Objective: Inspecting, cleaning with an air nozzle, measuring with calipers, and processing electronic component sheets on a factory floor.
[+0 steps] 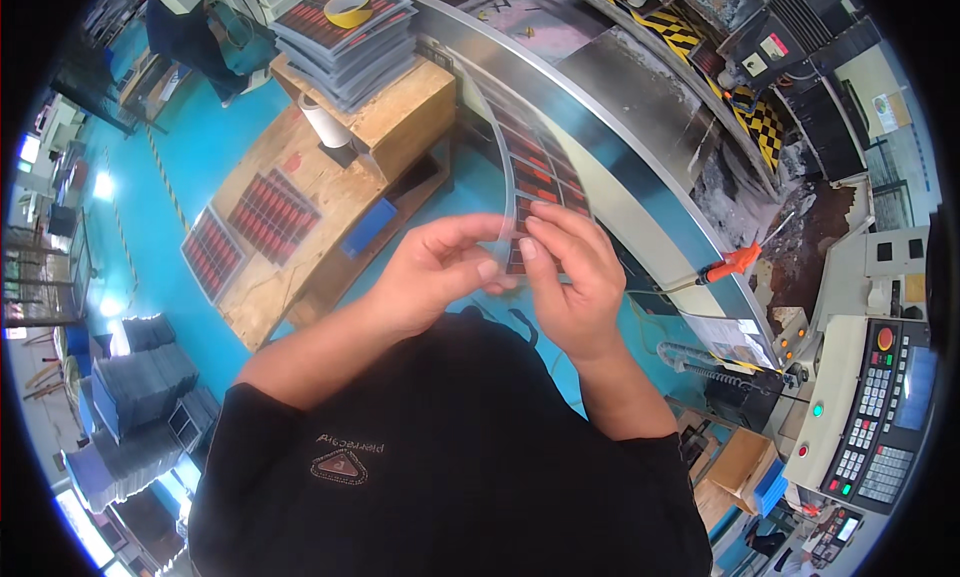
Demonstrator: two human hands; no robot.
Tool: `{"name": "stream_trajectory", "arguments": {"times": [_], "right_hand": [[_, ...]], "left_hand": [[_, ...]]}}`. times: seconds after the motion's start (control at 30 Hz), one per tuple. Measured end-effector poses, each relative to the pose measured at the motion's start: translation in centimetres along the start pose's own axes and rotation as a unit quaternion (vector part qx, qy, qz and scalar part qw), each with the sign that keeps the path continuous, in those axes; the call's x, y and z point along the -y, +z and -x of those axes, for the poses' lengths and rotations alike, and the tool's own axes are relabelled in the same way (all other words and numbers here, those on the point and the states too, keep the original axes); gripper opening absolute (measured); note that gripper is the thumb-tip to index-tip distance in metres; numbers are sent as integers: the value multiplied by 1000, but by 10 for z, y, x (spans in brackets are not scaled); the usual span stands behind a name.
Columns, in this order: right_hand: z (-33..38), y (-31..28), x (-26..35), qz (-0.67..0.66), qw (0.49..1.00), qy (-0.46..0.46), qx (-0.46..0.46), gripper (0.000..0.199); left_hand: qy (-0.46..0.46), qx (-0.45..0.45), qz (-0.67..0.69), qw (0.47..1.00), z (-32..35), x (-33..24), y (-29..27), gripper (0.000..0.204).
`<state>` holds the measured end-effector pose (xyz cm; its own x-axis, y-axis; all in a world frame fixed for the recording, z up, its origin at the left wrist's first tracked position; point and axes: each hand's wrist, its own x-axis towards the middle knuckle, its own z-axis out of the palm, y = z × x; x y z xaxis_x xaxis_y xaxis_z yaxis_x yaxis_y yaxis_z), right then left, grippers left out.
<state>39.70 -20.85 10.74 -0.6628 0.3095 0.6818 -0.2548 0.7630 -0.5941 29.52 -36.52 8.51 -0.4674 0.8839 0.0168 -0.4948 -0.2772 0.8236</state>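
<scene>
In front of my chest I hold a thin, clear plastic sheet [545, 162] printed with rows of red and black rectangles. It stands nearly on edge, curving up and away from me. My left hand [440, 272] pinches the near end between thumb and fingers. Beside it, my right hand [575, 277] is closed on the same end, its thumb and fingertips against the printed face. The fingers of both hands nearly meet there, and part of the near edge is hidden behind them.
Similar printed sheets [275, 217] lie on a wooden table [265, 292] at left. On its raised box sit a sheet stack [345, 57] with a yellow tape roll [348, 9]. A machine's metal rim [640, 192], an orange air gun [730, 264] and a control panel [880, 417] are at right.
</scene>
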Motion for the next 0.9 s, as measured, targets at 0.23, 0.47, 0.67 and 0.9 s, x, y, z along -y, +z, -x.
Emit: {"name": "stream_trajectory", "arguments": {"times": [0.23,0.47,0.67,0.9], "right_hand": [[0,3,-6,-28,999,14,-13,15],[-2,6,-7,-60,997,48,-9,14],[-4,3,-10,-98,993,63,13,13],[-2,2,-15,-95,993,73,15,12]], "left_hand": [[-21,2,15,1000,-1,-1,1,42],[-41,-11,0,999,2,5,-1,42],[-32,-16,-8,999,-1,-2,-2,41],[-26,-9,-7,1000,-4,4,-4,41]]}}
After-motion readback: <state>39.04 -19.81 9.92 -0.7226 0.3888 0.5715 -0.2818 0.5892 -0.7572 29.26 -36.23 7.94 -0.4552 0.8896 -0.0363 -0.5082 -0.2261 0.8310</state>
